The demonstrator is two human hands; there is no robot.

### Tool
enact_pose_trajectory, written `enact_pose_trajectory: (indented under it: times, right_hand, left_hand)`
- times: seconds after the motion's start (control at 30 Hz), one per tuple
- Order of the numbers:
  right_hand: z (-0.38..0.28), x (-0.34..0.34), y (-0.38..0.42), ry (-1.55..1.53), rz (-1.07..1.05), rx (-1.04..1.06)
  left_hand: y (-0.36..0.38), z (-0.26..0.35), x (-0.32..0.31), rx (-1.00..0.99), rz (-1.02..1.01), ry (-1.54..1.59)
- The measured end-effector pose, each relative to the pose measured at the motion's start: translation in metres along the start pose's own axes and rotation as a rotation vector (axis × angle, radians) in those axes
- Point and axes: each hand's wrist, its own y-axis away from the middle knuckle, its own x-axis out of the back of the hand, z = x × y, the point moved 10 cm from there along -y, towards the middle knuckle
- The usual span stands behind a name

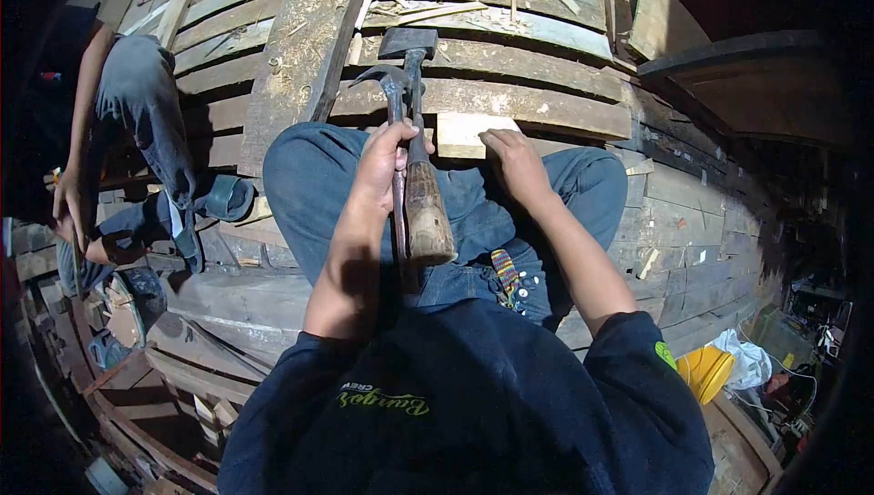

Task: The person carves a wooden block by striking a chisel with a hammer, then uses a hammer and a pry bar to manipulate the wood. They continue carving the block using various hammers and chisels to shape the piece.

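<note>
My left hand [387,163] is closed round two tools held side by side over my lap. One is a claw hammer [394,95] with a curved metal claw. Beside it is an axe-like tool [424,187] with a broad dark metal head at the far end and a thick, worn wooden handle pointing toward me. Between my knees lies a pale, freshly cut wooden block [462,134]. My right hand [519,163] has its fingers bent over the block's right end, the thumb side hidden.
Slatted planks [546,85] form the floor, with gaps between them. Wood shavings [300,49] cover a wide board at left. Another person's leg [141,95] and hand [68,199] are at far left. A yellow container [706,372] stands at lower right.
</note>
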Motion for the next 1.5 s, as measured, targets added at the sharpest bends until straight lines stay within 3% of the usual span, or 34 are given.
enact_pose_trajectory:
  times: [0.27,0.57,0.77,0.93,1.0,1.07,1.13,1.2,1.3,1.4,1.5]
  right_hand:
    - [0.008,0.004,-0.007,-0.131,-0.031,0.015]
    - [0.007,0.005,-0.004,-0.012,0.033,0.036]
    - [0.006,0.002,-0.003,0.17,-0.045,-0.026]
    - [0.002,0.029,0.006,0.107,-0.002,-0.122]
    - [-0.015,0.05,0.013,-0.194,0.086,-0.098]
    - [-0.057,0.056,0.02,-0.363,0.006,-0.036]
    - [-0.103,0.071,0.022,-0.503,0.099,0.081]
    - [-0.141,0.084,0.019,-0.447,0.142,0.275]
    - [-0.164,0.068,0.011,-0.278,0.082,0.407]
    - [-0.166,0.071,0.007,-0.31,0.047,0.506]
    - [-0.143,0.094,0.003,-0.404,0.073,0.435]
  left_hand:
    - [0.0,0.002,0.001,-0.029,-0.012,-0.066]
    - [-0.001,0.0,-0.001,-0.009,-0.033,-0.042]
    - [-0.001,-0.003,0.0,0.018,-0.016,-0.038]
    - [-0.001,-0.008,0.002,0.048,0.0,-0.016]
    - [-0.001,-0.004,0.0,0.014,-0.007,-0.039]
    - [0.004,0.002,-0.005,-0.025,0.024,-0.056]
    - [0.004,0.003,-0.009,-0.04,0.012,-0.053]
    - [-0.002,-0.001,-0.005,-0.055,-0.002,-0.073]
    - [0.005,0.004,-0.009,-0.075,0.038,-0.116]
    - [0.004,0.0,-0.003,-0.042,0.03,-0.109]
    - [0.0,-0.006,-0.004,0.018,-0.014,0.024]
